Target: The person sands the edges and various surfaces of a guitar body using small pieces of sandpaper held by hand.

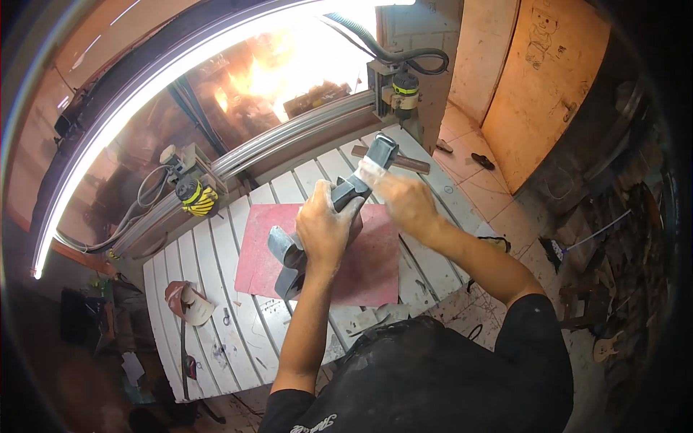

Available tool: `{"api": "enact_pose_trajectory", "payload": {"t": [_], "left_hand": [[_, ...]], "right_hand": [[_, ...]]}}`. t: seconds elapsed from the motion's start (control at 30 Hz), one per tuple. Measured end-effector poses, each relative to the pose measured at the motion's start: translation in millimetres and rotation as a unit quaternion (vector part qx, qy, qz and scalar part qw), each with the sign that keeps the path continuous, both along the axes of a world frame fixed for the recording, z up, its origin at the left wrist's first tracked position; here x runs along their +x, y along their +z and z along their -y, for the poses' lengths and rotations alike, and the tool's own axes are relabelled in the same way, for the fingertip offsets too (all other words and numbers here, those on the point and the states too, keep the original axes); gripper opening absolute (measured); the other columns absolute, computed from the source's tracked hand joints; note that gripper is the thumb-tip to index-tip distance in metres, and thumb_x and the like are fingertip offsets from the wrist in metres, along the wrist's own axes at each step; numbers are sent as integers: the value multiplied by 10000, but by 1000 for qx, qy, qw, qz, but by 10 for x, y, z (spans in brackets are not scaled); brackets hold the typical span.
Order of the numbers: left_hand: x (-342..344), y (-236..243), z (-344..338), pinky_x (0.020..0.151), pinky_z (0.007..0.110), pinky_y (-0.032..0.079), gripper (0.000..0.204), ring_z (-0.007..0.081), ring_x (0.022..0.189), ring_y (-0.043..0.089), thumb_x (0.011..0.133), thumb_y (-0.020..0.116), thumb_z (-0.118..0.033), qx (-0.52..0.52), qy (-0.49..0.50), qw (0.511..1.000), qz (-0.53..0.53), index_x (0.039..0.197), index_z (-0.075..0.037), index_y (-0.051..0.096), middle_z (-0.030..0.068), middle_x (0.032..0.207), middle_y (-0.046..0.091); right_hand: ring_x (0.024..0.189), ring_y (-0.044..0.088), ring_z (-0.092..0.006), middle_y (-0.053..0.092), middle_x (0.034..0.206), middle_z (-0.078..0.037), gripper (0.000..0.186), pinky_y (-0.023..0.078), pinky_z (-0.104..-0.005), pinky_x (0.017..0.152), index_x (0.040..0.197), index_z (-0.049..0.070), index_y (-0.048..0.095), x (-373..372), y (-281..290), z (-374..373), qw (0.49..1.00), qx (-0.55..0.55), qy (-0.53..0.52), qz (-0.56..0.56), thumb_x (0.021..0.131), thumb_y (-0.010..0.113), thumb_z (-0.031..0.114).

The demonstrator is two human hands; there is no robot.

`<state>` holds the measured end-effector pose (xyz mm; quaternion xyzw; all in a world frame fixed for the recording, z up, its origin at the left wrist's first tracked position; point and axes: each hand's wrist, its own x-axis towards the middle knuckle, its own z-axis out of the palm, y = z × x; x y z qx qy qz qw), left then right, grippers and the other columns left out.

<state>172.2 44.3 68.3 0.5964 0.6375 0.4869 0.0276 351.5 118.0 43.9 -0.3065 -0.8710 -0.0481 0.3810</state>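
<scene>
A dark grey piece with curved, horn-like lobes (289,249), looking like a guitar body turned on its edge, slants across a red mat (382,270). My left hand (322,227) is closed around its middle, steadying it at a tilt. Toward its far end, my right hand (408,206), a little blurred, presses a small whitish piece (371,171) against the surface; whether this is sandpaper or cloth I cannot tell. Behind that far end lies a brown wooden bar (411,164). Pale dust coats the fingers of both hands.
The white slatted table (209,267) carries a red and cream cap (190,302) at left and scraps near my body. Along its far edge runs a metal rail (296,133) with yellow-black devices (197,198). A bright light tube (115,130) arches above. An orange door (541,94) stands at right.
</scene>
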Motion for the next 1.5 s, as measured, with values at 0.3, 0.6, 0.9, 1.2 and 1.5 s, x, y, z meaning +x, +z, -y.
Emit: {"api": "enact_pose_trajectory", "payload": {"t": [0.3, 0.6, 0.9, 1.2, 1.5], "left_hand": [[43, 7, -22, 676, 490, 528, 413, 417, 784, 691, 726, 897, -280, 9, -3, 1000, -11, 926, -50, 618, 189, 811, 699], [82, 28, -24, 671, 476, 534, 387, 413, 781, 699, 742, 887, -260, -8, 11, 1000, -10, 941, -52, 628, 192, 824, 706], [64, 15, -41, 683, 476, 541, 394, 409, 798, 710, 757, 881, -278, -7, 6, 1000, 1, 945, -45, 624, 198, 832, 711], [137, 29, -62, 677, 481, 534, 384, 412, 792, 703, 751, 878, -257, -11, 6, 1000, 2, 939, -46, 618, 190, 816, 704], [104, -12, -53, 680, 484, 529, 389, 417, 804, 698, 756, 878, -265, -15, 4, 1000, 6, 946, -49, 617, 194, 832, 706]], "right_hand": [[877, 721, -338, 628, 1402, -135, 531, 599, -404, 825, 1374, 70, 638, -5, 86, 26, 999, -39, 11, -20, 853, 566, -4], [1125, 673, -381, 587, 1432, -174, 575, 566, -421, 969, 1407, 93, 607, 5, 121, -36, 989, -111, 67, -70, 848, 546, -31], [1079, 705, -352, 610, 1418, -168, 537, 592, -392, 903, 1378, 36, 623, 36, 16, -78, 972, -185, 131, -63, 857, 513, -33], [1242, 624, -370, 611, 1398, -202, 566, 540, -422, 1014, 1413, 42, 592, -33, -195, -174, 962, -214, 145, -85, 857, 524, -43], [1154, 667, -369, 630, 1372, -196, 585, 574, -407, 940, 1401, 54, 612, -48, -38, -3, 987, -135, 36, -77, 827, 543, -32]]}}
